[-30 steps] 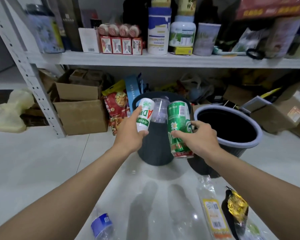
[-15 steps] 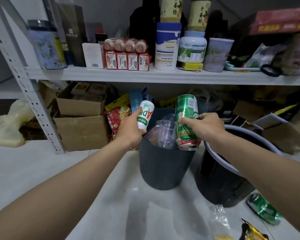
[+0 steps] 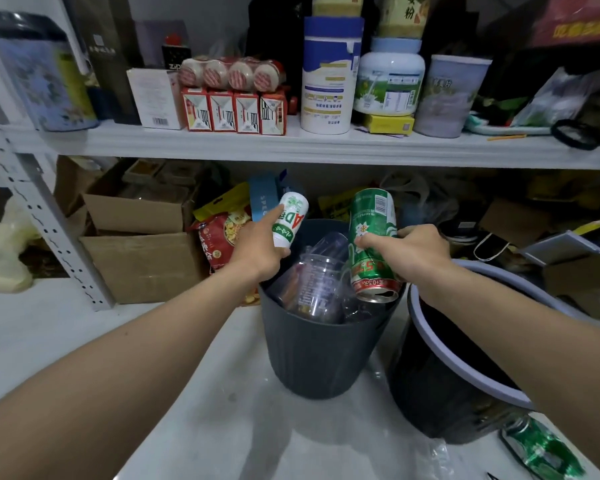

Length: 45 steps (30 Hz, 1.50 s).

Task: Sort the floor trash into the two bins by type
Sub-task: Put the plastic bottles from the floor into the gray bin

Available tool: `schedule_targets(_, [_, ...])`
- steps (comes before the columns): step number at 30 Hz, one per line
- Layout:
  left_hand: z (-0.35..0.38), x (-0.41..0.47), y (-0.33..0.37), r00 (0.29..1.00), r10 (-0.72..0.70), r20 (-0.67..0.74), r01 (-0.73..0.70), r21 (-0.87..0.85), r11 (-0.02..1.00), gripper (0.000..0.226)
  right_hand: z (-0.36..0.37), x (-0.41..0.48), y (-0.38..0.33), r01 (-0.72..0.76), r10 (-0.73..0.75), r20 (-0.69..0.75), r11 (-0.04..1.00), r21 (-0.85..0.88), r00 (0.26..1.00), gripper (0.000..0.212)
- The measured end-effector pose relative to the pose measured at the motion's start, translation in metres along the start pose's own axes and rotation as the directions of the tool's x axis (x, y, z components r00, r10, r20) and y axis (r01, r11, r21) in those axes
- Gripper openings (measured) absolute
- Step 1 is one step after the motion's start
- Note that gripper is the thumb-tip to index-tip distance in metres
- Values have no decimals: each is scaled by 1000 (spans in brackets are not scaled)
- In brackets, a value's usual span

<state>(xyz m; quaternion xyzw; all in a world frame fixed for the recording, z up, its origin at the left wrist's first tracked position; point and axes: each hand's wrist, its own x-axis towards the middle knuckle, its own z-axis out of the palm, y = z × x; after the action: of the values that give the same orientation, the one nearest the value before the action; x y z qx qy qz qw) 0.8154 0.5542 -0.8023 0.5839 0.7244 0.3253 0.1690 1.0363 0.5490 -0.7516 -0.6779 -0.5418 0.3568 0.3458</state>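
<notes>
Your left hand (image 3: 260,249) grips the white bottle (image 3: 289,219), your right hand (image 3: 409,251) the green can (image 3: 373,244), both upside down, tilted, over the grey bin (image 3: 321,355) on the pale floor (image 3: 49,334) below the shelf (image 3: 291,147).

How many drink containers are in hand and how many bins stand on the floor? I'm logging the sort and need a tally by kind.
Bins: 2, the dark grey bin and the grey-rimmed bin
Green cans in hand: 1, green can in the right hand
White bottles in hand: 1, white bottle in the left hand
Total: 4
</notes>
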Motion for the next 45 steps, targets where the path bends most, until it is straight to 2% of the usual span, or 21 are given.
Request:
schedule_targets(5, [14, 10, -2, 997, -23, 78, 15, 107, 994, 76, -4, 15, 0, -3, 3, 8, 1000, -3, 1000, 48])
schedule_targets(11, [14, 10, -8, 995, -14, 97, 1, 138, 990, 61, -3, 29, -4, -36, 37, 7, 994, -100, 999, 57])
schedule_targets(18, [8, 0, 0, 990, 86, 110, -107, 200, 974, 56, 5, 40, -6, -83, 85, 9, 984, -161, 996, 63])
schedule_targets(23, [5, -6, 8, 981, 170, 94, -188, 230, 955, 55, 11, 44, -4, -91, 98, 36, 982, -167, 994, 78])
schedule_targets(29, [0, -8, 15, 973, 211, 97, -230, 264, 937, 54, 6, 45, -1, -60, 73, 52, 976, -210, 996, 55])
schedule_targets(31, [-1, -8, 16, 970, 225, 95, -242, 272, 931, 55, 6, 46, 1, -41, 54, 56, 974, -223, 997, 46])
schedule_targets(39, [-3, -18, 28, 961, 255, 104, -274, 293, 916, 56, 0, 34, 6, 98, -72, 86, 932, -349, 994, 45])
schedule_targets(42, [-4, -24, 32, 956, 272, 109, -292, 296, 910, 57, -6, 19, 2, 221, -170, 153, 870, -440, 974, 48])
schedule_targets(45, [-10, -33, 37, 950, 295, 107, -314, 317, 895, 58, -11, 6, -1, 365, -286, 228, 764, -532, 931, 44])
